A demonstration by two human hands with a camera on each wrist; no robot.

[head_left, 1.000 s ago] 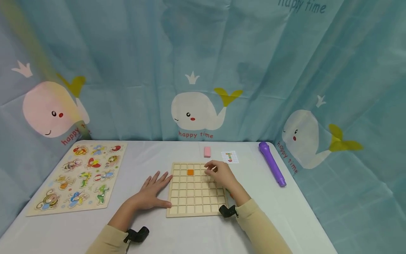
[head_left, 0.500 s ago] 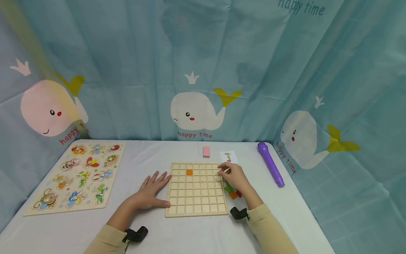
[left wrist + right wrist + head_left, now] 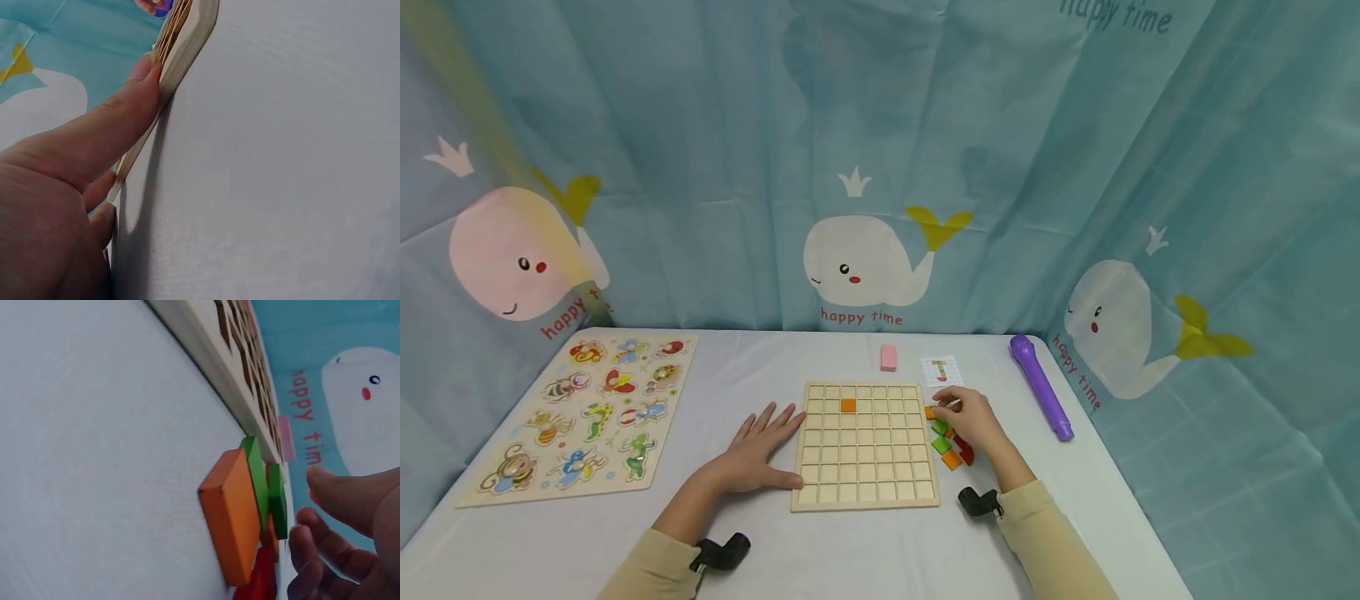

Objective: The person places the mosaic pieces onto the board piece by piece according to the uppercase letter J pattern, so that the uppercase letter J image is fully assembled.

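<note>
Blue curtain (image 3: 722,167) with white whales and "happy time" words, behind and beside a white table (image 3: 850,558). Near the middle of the table, a square wooden board (image 3: 867,454) with rows of little boxes. In the second row from the far edge, third box from the left, one orange tile (image 3: 847,405). At the board's left side, left hand (image 3: 758,460) spread wide, thumb and fingers touching the edge, holding nothing. Just off the right side, right hand (image 3: 972,421) with bent fingers, a gap between thumb and fingers, and nothing to see in it. Right by the fingertips, another orange tile (image 3: 929,412); touching or only close, cannot tell. Just below, green tiles (image 3: 941,445), a nearer orange tile (image 3: 951,460) and a red piece (image 3: 967,456), bunched together beside the board. Past the far edge, a small pink block (image 3: 888,358) and a white card (image 3: 942,372) with a tiny colored picture. Far right, a long purple stick (image 3: 1042,388), lying slanted. Far left, a wooden bug puzzle (image 3: 597,417), flat on the table.
</note>
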